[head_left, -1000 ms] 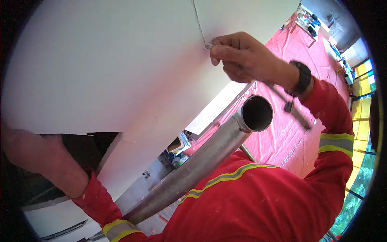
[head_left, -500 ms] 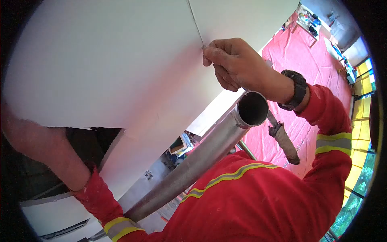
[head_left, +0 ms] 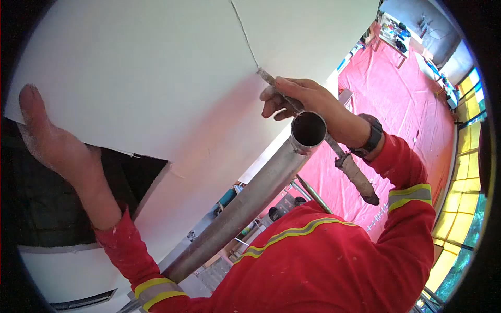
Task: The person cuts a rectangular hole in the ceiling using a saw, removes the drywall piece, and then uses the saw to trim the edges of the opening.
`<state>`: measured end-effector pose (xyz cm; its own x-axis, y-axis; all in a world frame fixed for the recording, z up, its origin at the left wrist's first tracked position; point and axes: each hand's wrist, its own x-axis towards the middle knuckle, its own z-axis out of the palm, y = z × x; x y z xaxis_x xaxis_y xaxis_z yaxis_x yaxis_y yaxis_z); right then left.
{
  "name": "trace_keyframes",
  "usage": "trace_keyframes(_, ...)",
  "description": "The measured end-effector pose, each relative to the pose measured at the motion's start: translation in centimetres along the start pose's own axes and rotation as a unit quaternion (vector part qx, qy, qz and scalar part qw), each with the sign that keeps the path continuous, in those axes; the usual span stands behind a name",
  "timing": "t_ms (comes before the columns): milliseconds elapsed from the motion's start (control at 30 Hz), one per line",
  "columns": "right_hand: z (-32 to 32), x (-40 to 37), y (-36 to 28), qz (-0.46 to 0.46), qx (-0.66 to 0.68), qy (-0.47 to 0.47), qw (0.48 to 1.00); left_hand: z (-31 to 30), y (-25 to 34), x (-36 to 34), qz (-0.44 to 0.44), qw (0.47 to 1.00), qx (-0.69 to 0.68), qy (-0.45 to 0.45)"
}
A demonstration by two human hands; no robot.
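Note:
My right hand (head_left: 297, 99) has its thumb and fingers around the narrow blade of a hand saw (head_left: 357, 180) with a cloth- or tape-wrapped handle. The blade's tip touches the end of a thin cut line (head_left: 243, 32) in the white board (head_left: 156, 78) overhead. Partway along, the blade passes behind the metal pipe, and the handle hangs below the wrist. My left hand (head_left: 60, 143) lies against the board beside a dark opening (head_left: 52, 203), with a finger stretched out along the surface. Its other fingers are mostly hidden.
A thick metal pipe (head_left: 240, 214) slants close under the board, its open end near my right hand. Pink sheeting (head_left: 386, 94) covers the floor far below. A cluttered table (head_left: 394, 34) stands at the far end, and yellow-covered windows (head_left: 459, 188) line the right side.
My right hand has moved from pinching at the cut's end to a hold lower on the blade, exposing its tip. My left hand has come further into view on the board.

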<state>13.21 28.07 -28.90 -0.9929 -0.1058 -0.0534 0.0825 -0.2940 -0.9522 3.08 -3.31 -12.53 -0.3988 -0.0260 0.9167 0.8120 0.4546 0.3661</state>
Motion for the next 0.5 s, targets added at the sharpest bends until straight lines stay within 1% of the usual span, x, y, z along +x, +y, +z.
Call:
trace_keyframes(100, -1.3, -1.6, 1.1, -0.037, -0.08, -0.007, 0.996, -0.4, -0.7, 0.4, 0.013, 1.0, 0.003, -0.014)
trace_keyframes(133, -1.2, -2.0, 0.7, -0.034, -0.115, 0.011, 0.993, -0.6, -1.0, 0.4, 0.017, 1.0, 0.005, -0.02)
trace_keyframes(233, -1.0, -1.8, -1.0, -0.04, -0.179, 0.02, 0.983, -1.4, -2.3, 1.1, 0.046, 0.998, 0.022, -0.046)
trace_keyframes(267, -0.9, -1.3, -0.6, -0.08, -0.173, 0.009, 0.982, -1.8, -2.7, 1.3, 0.061, 0.996, 0.033, -0.055)
trace_keyframes(300, -0.7, -1.0, -0.8, -0.052, -0.15, 0.003, 0.987, -2.0, -2.6, 1.4, 0.071, 0.994, 0.044, -0.064)
trace_keyframes(367, -0.6, -0.5, -1.3, 0.007, -0.104, -0.013, 0.994, -1.9, -2.0, 1.0, 0.073, 0.993, 0.072, -0.054)
trace_keyframes(400, -1.0, -0.2, -1.5, 0.021, -0.11, -0.026, 0.993, -1.7, -1.5, 0.7, 0.072, 0.992, 0.087, -0.049)
trace_keyframes(467, -2.3, 0.2, -2.2, 0.05, -0.122, -0.052, 0.99, -0.5, 0.2, -0.3, 0.01, 0.998, 0.066, -0.004)
trace_keyframes(500, -2.1, -0.3, -4.1, 0.084, -0.106, -0.085, 0.987, 0.7, 2.1, -0.9, -0.05, 0.998, 0.03, 0.035)
